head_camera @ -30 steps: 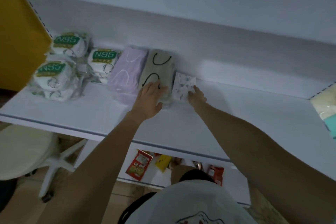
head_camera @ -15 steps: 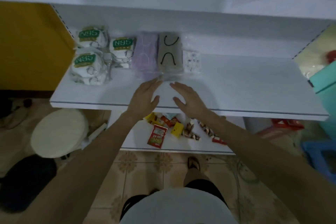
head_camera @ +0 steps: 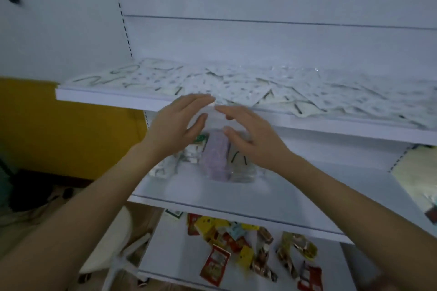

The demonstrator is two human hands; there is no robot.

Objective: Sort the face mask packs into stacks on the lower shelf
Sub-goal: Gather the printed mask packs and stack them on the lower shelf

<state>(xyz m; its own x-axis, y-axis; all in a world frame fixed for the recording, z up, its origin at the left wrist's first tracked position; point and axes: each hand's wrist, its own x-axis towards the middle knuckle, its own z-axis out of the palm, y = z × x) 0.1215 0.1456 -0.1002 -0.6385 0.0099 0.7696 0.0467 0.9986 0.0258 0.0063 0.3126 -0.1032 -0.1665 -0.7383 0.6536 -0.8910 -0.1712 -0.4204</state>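
Observation:
Several loose white patterned mask packs [head_camera: 248,88] lie scattered over the upper shelf [head_camera: 101,97]. On the lower shelf [head_camera: 307,196] stand a lilac pack stack [head_camera: 216,156], a grey-beige stack with black loops [head_camera: 241,165] to its right, and N95 packs [head_camera: 189,151] to its left, partly hidden by my hands. My left hand [head_camera: 175,125] and my right hand [head_camera: 250,134] are raised side by side in front of the upper shelf's front edge, fingers straight, holding nothing. Their fingertips nearly reach the nearest loose pack.
A bottom shelf [head_camera: 179,255] holds several snack sachets [head_camera: 236,241]. A white stool [head_camera: 111,243] stands low on the left in front of a yellow wall [head_camera: 59,130]. More goods [head_camera: 418,184] sit at the right edge.
My view has tilted up from the lower shelf to the upper one. Both hands have left the sorted stacks and risen to the upper shelf's edge, still holding nothing.

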